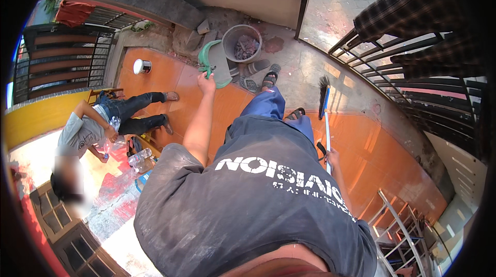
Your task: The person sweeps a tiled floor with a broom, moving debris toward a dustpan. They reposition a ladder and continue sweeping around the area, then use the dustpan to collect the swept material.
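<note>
My left hand (207,82) is closed around the handle of a green dustpan (222,65), which is held out in front of me beside a pale bucket (227,44). Inside the bucket lies greyish rubble (247,47). On the other side, my right hand (332,157) grips the white stick of a broom (327,122). The broom's blue head with dark bristles (324,83) points away from me, at the edge between the orange tiles and the grey concrete. Whether anything lies in the dustpan, I cannot tell.
A person in a grey shirt (85,127) sits at the left, holding a plastic bottle. Slippers (258,66) lie by the bucket, and a white tin (142,66) stands on the orange tiles (361,142). A black gate (398,80) with dark cloth borders the right; a metal rack (400,225) stands near right.
</note>
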Available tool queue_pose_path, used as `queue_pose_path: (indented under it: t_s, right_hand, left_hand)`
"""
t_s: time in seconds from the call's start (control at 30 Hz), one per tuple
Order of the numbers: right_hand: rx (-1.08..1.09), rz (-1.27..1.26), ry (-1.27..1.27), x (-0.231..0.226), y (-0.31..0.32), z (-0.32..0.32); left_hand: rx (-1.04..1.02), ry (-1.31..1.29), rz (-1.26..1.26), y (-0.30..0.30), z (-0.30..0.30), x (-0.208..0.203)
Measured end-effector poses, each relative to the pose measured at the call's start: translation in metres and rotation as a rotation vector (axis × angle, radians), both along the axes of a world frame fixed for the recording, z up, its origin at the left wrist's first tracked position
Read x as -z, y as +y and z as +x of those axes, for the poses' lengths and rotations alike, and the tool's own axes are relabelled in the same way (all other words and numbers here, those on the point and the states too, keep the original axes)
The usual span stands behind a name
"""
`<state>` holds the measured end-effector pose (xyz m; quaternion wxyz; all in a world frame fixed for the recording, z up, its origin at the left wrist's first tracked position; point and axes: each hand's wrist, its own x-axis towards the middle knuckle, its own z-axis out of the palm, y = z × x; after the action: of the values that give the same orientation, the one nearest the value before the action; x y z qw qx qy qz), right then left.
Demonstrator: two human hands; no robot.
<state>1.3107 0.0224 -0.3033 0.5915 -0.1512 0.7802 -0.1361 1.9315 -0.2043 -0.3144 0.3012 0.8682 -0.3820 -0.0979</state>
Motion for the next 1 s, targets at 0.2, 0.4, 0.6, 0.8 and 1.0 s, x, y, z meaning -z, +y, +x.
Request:
queue_pose_path:
  t_s: [0.2,0.4,0.6,0.8,1.0]
  right_hand:
    - [-0.137,0.082,-0.100,0.015,-0.051,-0.030]
    - [-0.083,0.172,-0.126,0.011,-0.079,-0.015]
    - [0.137,0.179,-0.220,0.005,-0.074,0.030]
    - [0.440,0.079,-0.510,0.025,-0.084,0.113]
    - [0.534,-0.078,-0.580,0.026,-0.104,0.223]
  left_hand:
    - [-0.177,0.124,-0.025,0.104,0.022,-0.008]
    - [-0.367,0.212,-0.013,0.174,0.056,0.013]
    - [-0.505,0.383,-0.113,0.196,0.131,0.038]
    - [-0.586,0.727,-0.243,0.203,0.217,0.014]
    - [-0.554,0.865,-0.293,0.176,0.290,0.006]
